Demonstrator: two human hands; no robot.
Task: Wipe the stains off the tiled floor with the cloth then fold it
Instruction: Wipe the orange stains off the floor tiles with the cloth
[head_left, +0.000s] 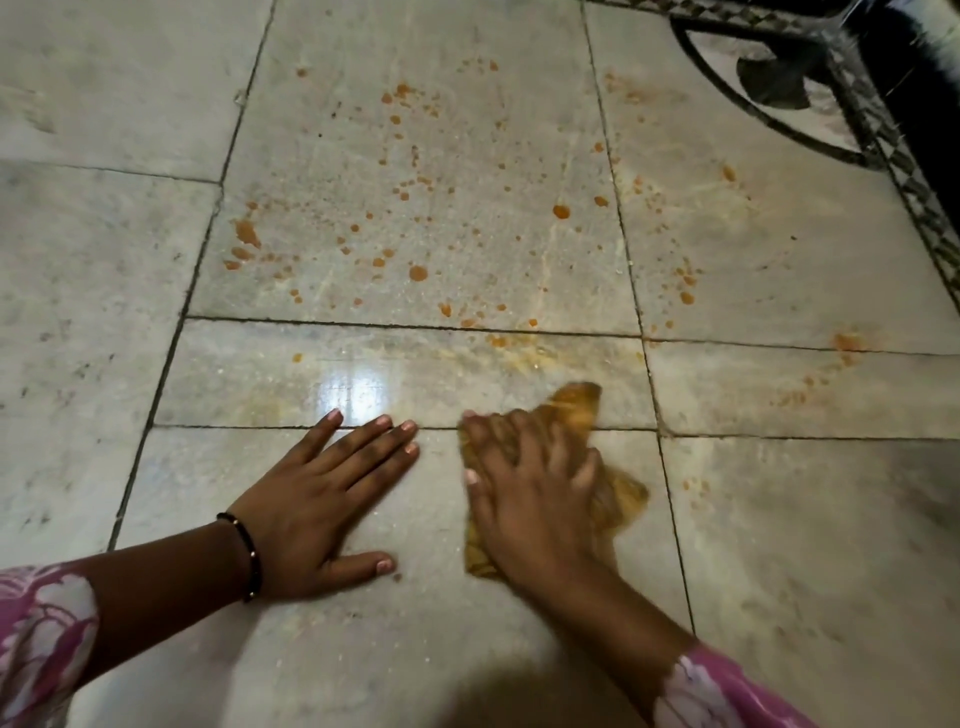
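I saw the right hand (535, 483) pressing down on the cloth (576, 410), its fingers spread and slightly bent over the fabric; the hand was blurred, so I could not tell whether the fingers truly gripped the cloth or only pushed on it. The cloth was orange-brown and crumpled, lying on the tiled floor (779, 545) across a grout line, with one corner poking out beyond the fingertips and another bunch showing on the right side of the hand. The left hand (322, 499) lay flat on the floor just beside it, palm down, fingers straight and a little apart, holding nothing. A dark beaded bracelet (248, 556) circled that wrist, and pink patterned sleeves (36, 634) showed on both arms. Orange stains (415, 273) were scattered over the big tile farther from me (drops of many sizes, plus pale smears), well apart from the cloth, and a faint orange streak ran along the narrow tile just past the hands. At the top right corner stood a dark metal frame (852, 104) with a curved bar.
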